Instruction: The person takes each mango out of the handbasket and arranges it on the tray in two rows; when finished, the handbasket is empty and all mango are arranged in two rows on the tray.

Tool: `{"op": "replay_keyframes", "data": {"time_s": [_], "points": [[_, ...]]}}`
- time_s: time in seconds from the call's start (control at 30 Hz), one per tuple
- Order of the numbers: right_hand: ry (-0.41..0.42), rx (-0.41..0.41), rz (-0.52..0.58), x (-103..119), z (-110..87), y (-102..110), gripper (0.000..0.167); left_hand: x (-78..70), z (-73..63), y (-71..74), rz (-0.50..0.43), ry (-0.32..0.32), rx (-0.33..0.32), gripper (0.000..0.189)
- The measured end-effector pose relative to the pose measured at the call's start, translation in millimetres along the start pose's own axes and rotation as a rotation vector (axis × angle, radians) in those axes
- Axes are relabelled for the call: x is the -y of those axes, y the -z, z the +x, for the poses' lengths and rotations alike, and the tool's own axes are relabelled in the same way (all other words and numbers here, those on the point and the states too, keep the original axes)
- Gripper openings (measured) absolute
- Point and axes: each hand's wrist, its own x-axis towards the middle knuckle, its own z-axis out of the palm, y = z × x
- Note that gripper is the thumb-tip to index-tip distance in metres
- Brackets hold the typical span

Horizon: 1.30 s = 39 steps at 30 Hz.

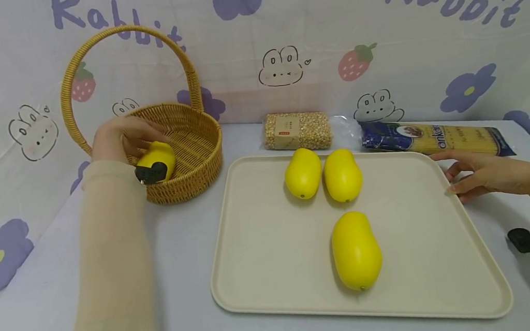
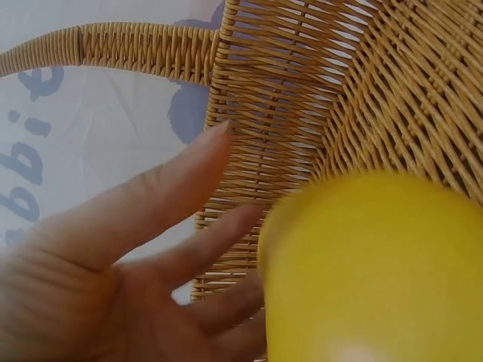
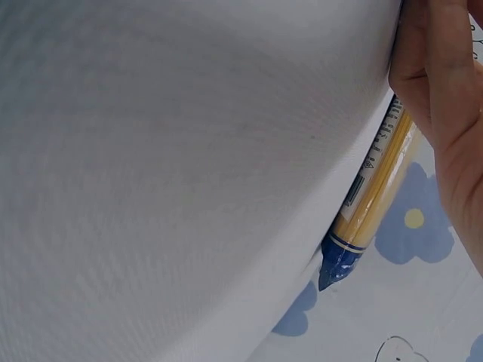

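Observation:
In the head view my left hand (image 1: 124, 135) reaches into the wicker basket (image 1: 187, 184) at the left, beside a yellow mango (image 1: 160, 155). The left wrist view has the thumb (image 2: 181, 173) standing away from this mango (image 2: 377, 271), the other fingers partly hidden behind it. My right hand (image 1: 494, 173) holds the right edge of the beige tray (image 1: 271, 248) near its far corner, thumb at the rim. On the tray lie three more yellow mangoes: one at the back left (image 1: 303, 175), one beside it (image 1: 343, 176), and a nearer one (image 1: 356, 252).
Behind the tray lie a clear bag of yellow grains (image 1: 297, 132) and a blue-ended pasta packet (image 1: 435, 136). The basket's tall arched handle (image 1: 69, 82) rises over the left hand. A patterned cloth (image 1: 228, 59) hangs behind the table.

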Motion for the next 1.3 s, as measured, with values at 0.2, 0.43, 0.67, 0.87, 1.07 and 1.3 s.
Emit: {"op": "replay_keyframes", "data": {"time_s": [0.2, 0.43, 0.67, 0.87, 1.07, 1.3], "points": [[0.011, -0.002, -0.004, 1, -0.3, 0, 0.072, 1.2, 3.5, -2.3, 0.213, -0.022, 0.069, 0.083], [0.002, -0.003, -0.009, 2, -0.4, 0, 0.077, -0.9, 2.3, -10.0, 0.29, 0.004, 0.146, 0.078], [-0.006, 0.003, -0.001, 2, -0.4, 1, 0.079, -1.9, 2.2, -12.1, 0.317, 0.028, 0.235, 0.076], [0.002, 0.005, -0.002, 1, -0.7, 2, 0.077, -4.4, 5.5, -13.5, 0.385, 0.061, 0.299, 0.081], [0.016, 0.007, -0.005, 0, -1.4, 1, 0.073, -7.4, 6.1, -16.4, 0.416, 0.089, 0.328, 0.082], [0.021, 0.005, -0.012, 0, -0.6, 2, 0.074, -6.7, 11.3, -15.2, 0.441, -0.003, 0.356, 0.076]]}}
